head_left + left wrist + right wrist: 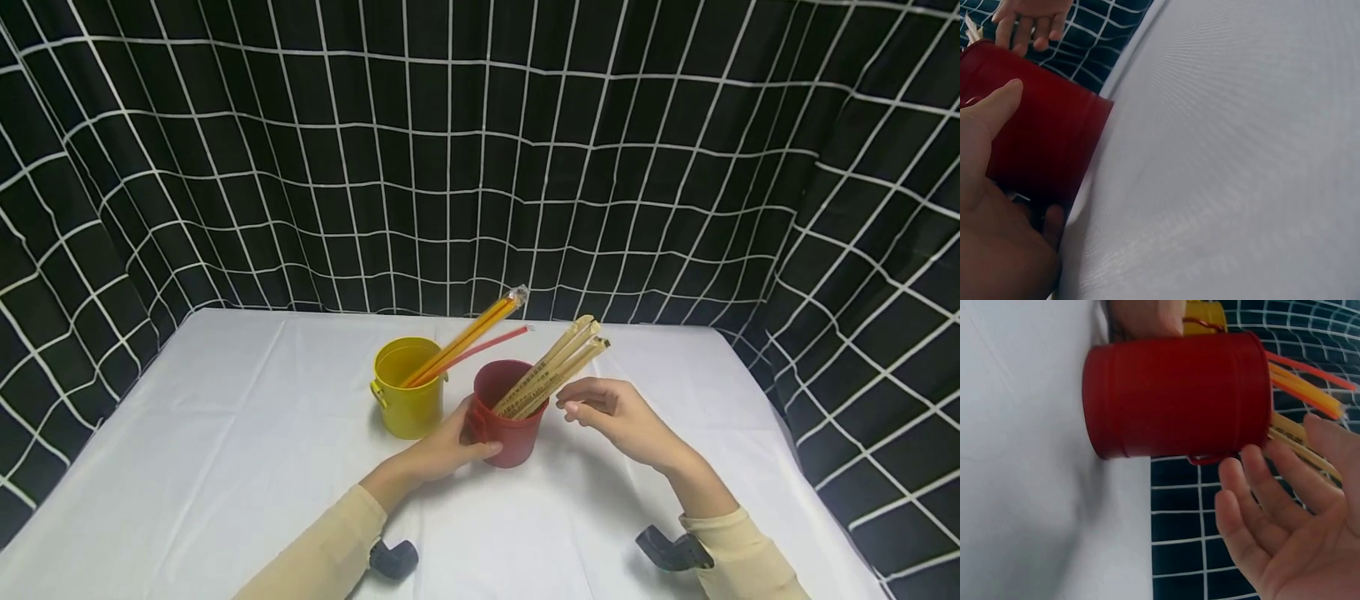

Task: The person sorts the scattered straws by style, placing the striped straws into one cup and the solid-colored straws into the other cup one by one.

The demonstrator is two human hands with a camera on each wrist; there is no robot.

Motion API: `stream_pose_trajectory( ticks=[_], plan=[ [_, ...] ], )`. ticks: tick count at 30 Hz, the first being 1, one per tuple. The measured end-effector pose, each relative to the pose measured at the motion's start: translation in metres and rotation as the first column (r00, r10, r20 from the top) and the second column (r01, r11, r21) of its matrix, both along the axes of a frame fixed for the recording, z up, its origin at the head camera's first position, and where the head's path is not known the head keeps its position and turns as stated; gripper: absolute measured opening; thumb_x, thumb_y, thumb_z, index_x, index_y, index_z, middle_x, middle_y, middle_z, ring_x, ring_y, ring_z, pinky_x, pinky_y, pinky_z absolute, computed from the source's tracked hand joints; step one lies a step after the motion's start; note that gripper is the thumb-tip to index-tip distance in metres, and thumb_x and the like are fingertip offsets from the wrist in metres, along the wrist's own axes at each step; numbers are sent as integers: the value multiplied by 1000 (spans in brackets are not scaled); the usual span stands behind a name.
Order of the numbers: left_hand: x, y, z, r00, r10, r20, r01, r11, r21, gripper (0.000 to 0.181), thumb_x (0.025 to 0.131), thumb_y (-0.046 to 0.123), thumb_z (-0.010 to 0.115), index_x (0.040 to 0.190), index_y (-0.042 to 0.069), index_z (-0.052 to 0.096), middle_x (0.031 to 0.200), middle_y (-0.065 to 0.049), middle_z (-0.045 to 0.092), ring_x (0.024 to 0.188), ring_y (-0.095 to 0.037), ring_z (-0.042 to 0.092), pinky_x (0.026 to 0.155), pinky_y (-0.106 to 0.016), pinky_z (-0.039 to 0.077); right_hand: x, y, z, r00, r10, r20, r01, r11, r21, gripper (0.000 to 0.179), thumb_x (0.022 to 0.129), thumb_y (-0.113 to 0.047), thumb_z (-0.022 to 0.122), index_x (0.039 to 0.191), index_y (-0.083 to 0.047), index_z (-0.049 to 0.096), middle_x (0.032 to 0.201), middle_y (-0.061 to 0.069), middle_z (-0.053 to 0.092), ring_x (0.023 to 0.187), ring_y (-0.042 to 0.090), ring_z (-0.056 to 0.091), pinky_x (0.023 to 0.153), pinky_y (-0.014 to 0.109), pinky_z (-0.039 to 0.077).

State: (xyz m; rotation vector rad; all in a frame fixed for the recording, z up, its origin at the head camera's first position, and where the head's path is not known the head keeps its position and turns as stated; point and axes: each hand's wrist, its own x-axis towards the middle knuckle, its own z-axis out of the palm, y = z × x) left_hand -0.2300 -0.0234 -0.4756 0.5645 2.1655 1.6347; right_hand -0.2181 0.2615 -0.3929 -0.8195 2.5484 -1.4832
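My left hand [442, 450] grips a small red metal bucket [512, 442] from its left side, the thumb across the front. Several paper-wrapped chopsticks [551, 371] lean out of that bucket to the right. Beside the rim, on the right, my right hand [611, 417] holds nothing; its fingers are loosely bent, close to the chopsticks. In the right wrist view its fingers [1254, 525] are spread next to the bucket's side handle. Behind and left of my left hand stands a yellow bucket [412, 417], with orange-yellow sticks [472, 333] and a thin red stick [495, 342] leaning right from it.
A white cloth [225, 467] covers the table. Black curtains [465, 167] with a white grid hang behind it and on both sides. Dark wrist-worn devices [395, 560] jut from both beige sleeves.
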Motion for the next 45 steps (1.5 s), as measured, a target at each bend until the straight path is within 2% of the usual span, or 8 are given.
stream_pose_trajectory(
  ticks=[7,13,21,26,33,38,41,45],
  plan=[
    [-4,-3,10,999,-3,-48,-1,997,-71,90,93,36,72,163,21,18,168,-2,29,156,-26,28,125,-51,33,-2,8,12,999,34,-5,-34,998,56,25,100,-12,61,120,2,67,120,20,71,103,5,69,93,20,57],
    [7,-8,8,998,-12,-69,3,992,-129,95,90,35,76,163,15,19,169,-5,27,157,-27,25,127,-53,26,1,16,12,999,48,2,-48,994,99,27,101,-15,60,123,0,66,121,19,71,111,10,69,95,22,57],
    [18,-21,16,993,-9,-117,-23,964,-267,89,93,44,70,161,9,25,168,-10,29,157,-30,24,128,-54,22,3,34,24,999,16,-33,-13,994,106,28,102,-12,59,125,2,64,122,20,70,108,0,67,94,19,57],
    [32,-38,26,989,-17,-146,-24,961,-276,76,97,40,66,158,10,33,164,-9,37,154,-31,32,127,-55,25,5,42,31,999,-16,-49,23,990,140,29,102,-13,59,127,1,63,123,19,70,109,0,66,93,17,56],
    [58,-64,44,987,21,-157,-54,977,-206,62,99,37,64,153,15,44,157,-8,48,146,-33,43,121,-59,35,9,48,33,992,-76,-98,90,985,148,32,102,-11,59,129,4,61,125,22,69,108,-1,66,93,13,54],
    [60,-78,52,965,31,-262,-70,988,-139,49,101,28,62,144,9,52,144,-14,60,134,-35,56,111,-55,46,10,51,38,976,-158,-149,177,975,131,31,102,-14,59,129,2,62,124,22,69,102,-8,66,90,11,53],
    [61,-90,58,946,58,-319,-102,987,-125,43,102,27,60,140,7,56,137,-13,65,126,-33,62,106,-44,51,10,54,41,965,-180,-189,203,973,108,29,103,-12,58,128,2,62,120,22,70,98,-7,67,87,11,54],
    [61,-107,69,912,167,-374,-199,979,-46,36,102,19,59,134,3,60,129,-15,69,118,-31,66,98,-29,55,7,57,44,954,-197,-225,221,971,90,28,103,-10,57,127,3,63,117,25,70,94,-4,69,84,9,54]
  ],
)
